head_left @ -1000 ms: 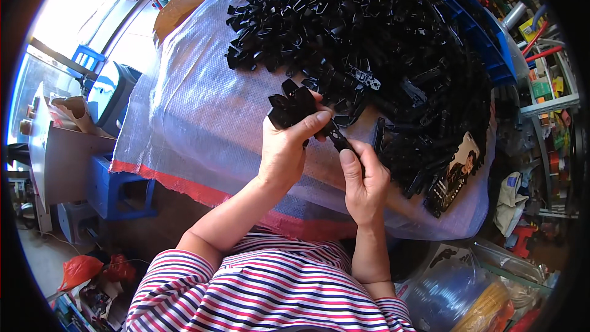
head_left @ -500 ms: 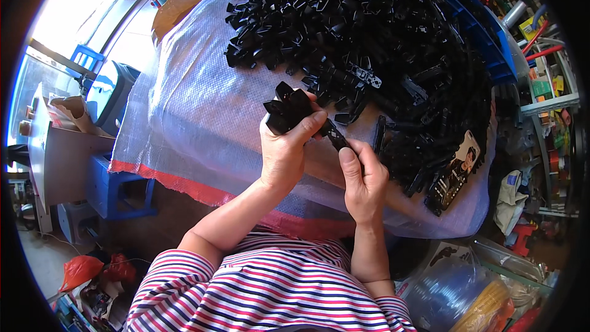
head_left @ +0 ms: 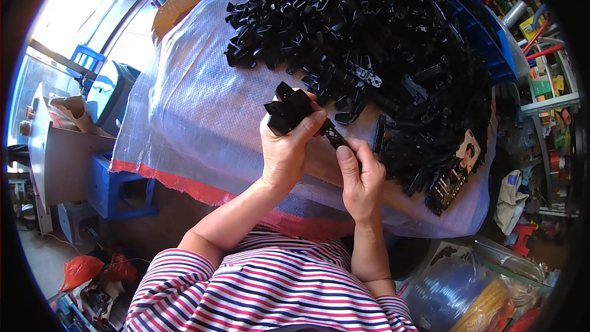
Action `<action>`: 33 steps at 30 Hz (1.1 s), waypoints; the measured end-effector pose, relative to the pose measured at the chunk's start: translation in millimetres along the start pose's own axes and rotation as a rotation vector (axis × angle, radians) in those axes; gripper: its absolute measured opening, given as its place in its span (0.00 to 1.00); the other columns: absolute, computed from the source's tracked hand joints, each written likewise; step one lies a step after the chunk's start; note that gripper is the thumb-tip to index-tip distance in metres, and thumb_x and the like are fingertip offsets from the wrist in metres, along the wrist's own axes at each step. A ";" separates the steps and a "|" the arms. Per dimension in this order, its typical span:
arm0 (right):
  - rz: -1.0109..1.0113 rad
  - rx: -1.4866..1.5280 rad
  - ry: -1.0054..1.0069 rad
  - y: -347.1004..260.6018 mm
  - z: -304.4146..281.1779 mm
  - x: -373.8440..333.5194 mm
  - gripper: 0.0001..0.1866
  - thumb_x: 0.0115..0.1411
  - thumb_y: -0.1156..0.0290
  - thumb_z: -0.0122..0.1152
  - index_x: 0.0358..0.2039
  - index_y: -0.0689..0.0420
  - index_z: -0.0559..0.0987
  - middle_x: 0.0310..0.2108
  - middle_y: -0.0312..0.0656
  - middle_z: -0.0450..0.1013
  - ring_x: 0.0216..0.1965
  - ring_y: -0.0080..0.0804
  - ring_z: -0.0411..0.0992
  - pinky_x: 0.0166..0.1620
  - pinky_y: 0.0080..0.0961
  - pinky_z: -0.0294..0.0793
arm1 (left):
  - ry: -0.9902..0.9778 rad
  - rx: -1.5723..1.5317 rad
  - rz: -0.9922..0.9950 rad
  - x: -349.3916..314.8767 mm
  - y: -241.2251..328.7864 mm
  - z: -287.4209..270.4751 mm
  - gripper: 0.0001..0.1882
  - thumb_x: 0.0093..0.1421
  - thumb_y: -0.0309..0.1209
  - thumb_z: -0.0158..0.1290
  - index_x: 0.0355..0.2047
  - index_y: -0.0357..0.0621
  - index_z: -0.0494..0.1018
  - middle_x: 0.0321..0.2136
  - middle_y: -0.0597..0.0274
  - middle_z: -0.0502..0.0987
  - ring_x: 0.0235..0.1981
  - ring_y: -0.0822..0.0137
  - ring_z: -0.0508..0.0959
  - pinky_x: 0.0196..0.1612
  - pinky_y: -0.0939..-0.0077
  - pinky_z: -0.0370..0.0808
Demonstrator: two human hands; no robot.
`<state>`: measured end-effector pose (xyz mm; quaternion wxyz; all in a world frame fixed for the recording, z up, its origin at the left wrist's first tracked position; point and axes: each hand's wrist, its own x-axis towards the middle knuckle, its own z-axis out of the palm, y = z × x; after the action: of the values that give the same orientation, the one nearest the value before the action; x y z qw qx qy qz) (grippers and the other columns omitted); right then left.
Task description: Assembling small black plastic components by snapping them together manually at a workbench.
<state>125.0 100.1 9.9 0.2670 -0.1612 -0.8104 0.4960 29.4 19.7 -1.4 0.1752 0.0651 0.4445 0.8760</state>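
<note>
Movement over the last half second has been slight: the narrow, flat black strip with small pale holes (head_left: 334, 136) has been turned a little, so that its perforated face is now shown more clearly, and the right hand (head_left: 364, 185) has been brought a touch further left. Neither end has been let go, which is taken to mean that handling of this one strip is being continued rather than finished. The strip is held between the hands, above the near part of the pale, translucent woven plastic sheet with a red-banded edge (head_left: 190, 92). Its lower right end is pinched between the thumb and bent forefinger of the right hand; its upper left end is met by the thumb of the left hand (head_left: 284, 154), in which a fan-like cluster of glossy black curved pieces (head_left: 286, 110) is clasped. Whether strip and cluster are joined cannot be told, as the meeting point is covered by fingers. Beyond the hands, the sheet is covered by a large heap of small, angular black pieces (head_left: 344, 18), with longer black bars (head_left: 410, 147) strewn toward the right. A phone-shaped rectangular object with a cream-and-black picture (head_left: 455, 175) is laid at the near right edge
</note>
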 end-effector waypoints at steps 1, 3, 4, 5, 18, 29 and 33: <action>0.021 -0.002 -0.008 -0.7 -0.4 0.2 0.11 0.61 0.67 0.50 0.33 0.63 0.73 0.19 0.34 0.66 0.22 0.18 0.60 0.26 0.15 0.61 | -0.002 0.029 0.010 0.0 -0.8 -0.4 0.12 0.50 0.21 0.55 0.36 0.40 0.69 0.27 0.68 0.72 0.27 0.79 0.70 0.29 0.85 0.67; 0.044 -0.005 -0.013 -2.1 -1.3 0.5 0.11 0.61 0.66 0.50 0.33 0.63 0.73 0.19 0.35 0.67 0.21 0.19 0.61 0.26 0.16 0.61 | 0.004 0.034 0.041 -1.3 -3.2 -0.9 0.12 0.50 0.20 0.55 0.36 0.40 0.69 0.27 0.68 0.72 0.27 0.78 0.70 0.30 0.85 0.68; 0.078 0.012 -0.029 -3.4 -1.7 0.5 0.11 0.61 0.67 0.50 0.32 0.63 0.73 0.19 0.35 0.67 0.21 0.19 0.61 0.26 0.16 0.61 | 0.009 0.039 0.070 -1.7 -4.1 -0.7 0.12 0.50 0.20 0.55 0.36 0.40 0.68 0.27 0.67 0.72 0.28 0.78 0.70 0.30 0.85 0.68; 0.112 0.028 -0.044 -4.3 -2.1 0.4 0.11 0.61 0.67 0.50 0.32 0.63 0.73 0.19 0.36 0.67 0.21 0.19 0.62 0.26 0.17 0.62 | 0.002 0.038 0.065 -1.8 -4.7 -0.5 0.12 0.50 0.20 0.55 0.36 0.40 0.68 0.27 0.67 0.72 0.28 0.78 0.70 0.30 0.85 0.68; 0.006 0.017 0.024 -8.7 23.4 11.8 0.08 0.59 0.68 0.53 0.29 0.60 0.69 0.16 0.48 0.70 0.20 0.44 0.72 0.21 0.33 0.68 | 0.029 0.006 0.031 -6.7 6.4 1.6 0.09 0.52 0.21 0.52 0.35 0.38 0.68 0.28 0.62 0.72 0.29 0.71 0.72 0.33 0.81 0.68; -0.403 -0.294 0.204 -20.5 3.9 14.2 0.15 0.45 0.78 0.67 0.34 0.59 0.74 0.26 0.42 0.70 0.25 0.33 0.71 0.27 0.24 0.70 | -0.093 -0.277 -0.479 -3.0 14.0 -11.7 0.11 0.55 0.29 0.53 0.38 0.41 0.68 0.28 0.63 0.72 0.27 0.73 0.73 0.28 0.80 0.70; -0.436 -0.315 0.172 -18.6 6.2 11.3 0.16 0.44 0.80 0.66 0.36 0.57 0.76 0.27 0.40 0.70 0.25 0.32 0.71 0.28 0.23 0.71 | -0.071 -0.260 -0.494 -2.3 15.0 -13.0 0.11 0.55 0.29 0.53 0.38 0.41 0.68 0.27 0.63 0.72 0.28 0.73 0.73 0.28 0.80 0.70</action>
<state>112.3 93.2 27.3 0.4070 -0.0643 -0.8673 0.2794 24.4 0.9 3.0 0.4056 -0.0375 0.3243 0.8538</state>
